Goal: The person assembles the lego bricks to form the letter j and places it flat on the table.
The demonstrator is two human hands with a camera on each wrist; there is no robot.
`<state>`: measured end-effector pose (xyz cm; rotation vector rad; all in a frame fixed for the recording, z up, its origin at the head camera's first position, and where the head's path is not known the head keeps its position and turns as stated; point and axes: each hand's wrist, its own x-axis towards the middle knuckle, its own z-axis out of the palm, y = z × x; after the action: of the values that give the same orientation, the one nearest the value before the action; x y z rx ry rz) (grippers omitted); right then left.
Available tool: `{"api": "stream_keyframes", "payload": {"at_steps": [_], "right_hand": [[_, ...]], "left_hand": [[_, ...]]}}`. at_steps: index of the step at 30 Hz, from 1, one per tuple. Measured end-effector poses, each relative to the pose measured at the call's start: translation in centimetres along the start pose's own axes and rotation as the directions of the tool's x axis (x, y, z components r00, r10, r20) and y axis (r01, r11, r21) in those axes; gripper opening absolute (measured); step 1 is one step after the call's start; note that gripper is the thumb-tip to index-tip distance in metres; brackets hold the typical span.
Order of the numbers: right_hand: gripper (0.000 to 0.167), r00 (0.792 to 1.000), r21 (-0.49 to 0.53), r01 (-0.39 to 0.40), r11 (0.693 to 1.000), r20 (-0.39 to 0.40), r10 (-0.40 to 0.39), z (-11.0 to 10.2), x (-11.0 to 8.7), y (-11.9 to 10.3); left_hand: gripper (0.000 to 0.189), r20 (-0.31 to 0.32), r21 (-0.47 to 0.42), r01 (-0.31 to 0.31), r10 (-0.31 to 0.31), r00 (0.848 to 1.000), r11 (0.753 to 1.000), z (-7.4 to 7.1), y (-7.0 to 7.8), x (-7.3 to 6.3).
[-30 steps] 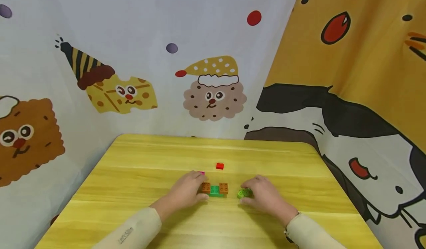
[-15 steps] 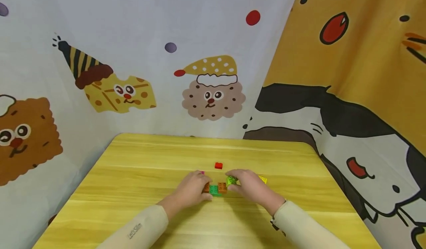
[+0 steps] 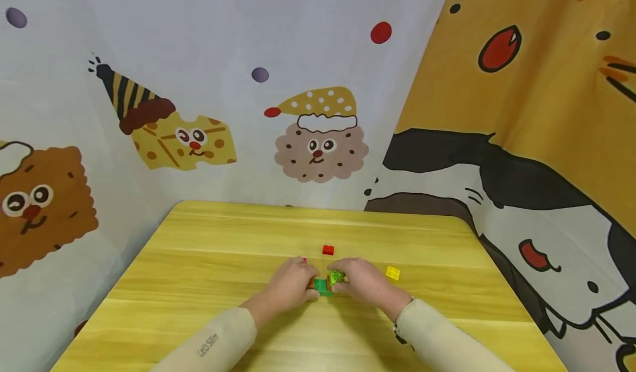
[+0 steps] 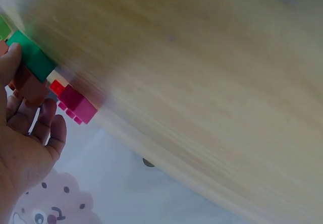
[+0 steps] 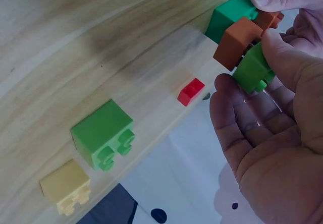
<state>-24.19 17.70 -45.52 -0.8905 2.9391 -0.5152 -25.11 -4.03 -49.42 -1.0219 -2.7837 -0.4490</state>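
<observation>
A green toy building brick point(image 3: 321, 286) lies on the table with a brown brick on each end. My left hand point(image 3: 290, 283) holds this assembly at its left end, thumb and fingers about the left brown brick point(image 4: 31, 87). Between thumb and fingers, my right hand point(image 3: 367, 283) pinches a lime green brick point(image 5: 254, 68). That brick sits right at the top of the right brown brick point(image 5: 238, 42), overlapping it in the head view. Studs of the lime brick show between the fingers.
On the wooden table point(image 3: 199, 261) a small red brick point(image 3: 328, 250) lies behind the assembly. A pink brick point(image 4: 78, 104) stands past the left hand. A yellow brick point(image 3: 393, 273) lies to the right, near another green brick point(image 5: 103, 133). A printed curtain point(image 3: 213, 41) hangs behind.
My right hand has carried the lime green brick leftward from the table onto the right brown brick. The yellow brick has come into view. My left hand has shifted slightly right.
</observation>
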Motion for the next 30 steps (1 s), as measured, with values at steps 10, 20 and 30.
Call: {"api": "stream_keyframes", "payload": {"at_steps": [10,20,30], "right_hand": [[0.044,0.999,0.004,0.022,1.000,-0.041,-0.022,0.4,-0.1,0.0],[0.046,0.988,-0.002,0.106,0.994,-0.109,-0.106,1.4,0.1,0.0],[0.048,0.988,0.025,0.114,0.993,-0.109,-0.110,1.7,0.4,0.3]], "left_hand": [[0.024,-0.006,-0.005,-0.017,0.017,1.000,1.000,0.4,0.1,0.2],[0.021,-0.015,-0.032,-0.016,0.016,1.000,0.999,0.6,-0.1,0.4],[0.028,-0.012,-0.067,0.002,-0.003,1.000,0.998,0.5,-0.4,0.2]]}}
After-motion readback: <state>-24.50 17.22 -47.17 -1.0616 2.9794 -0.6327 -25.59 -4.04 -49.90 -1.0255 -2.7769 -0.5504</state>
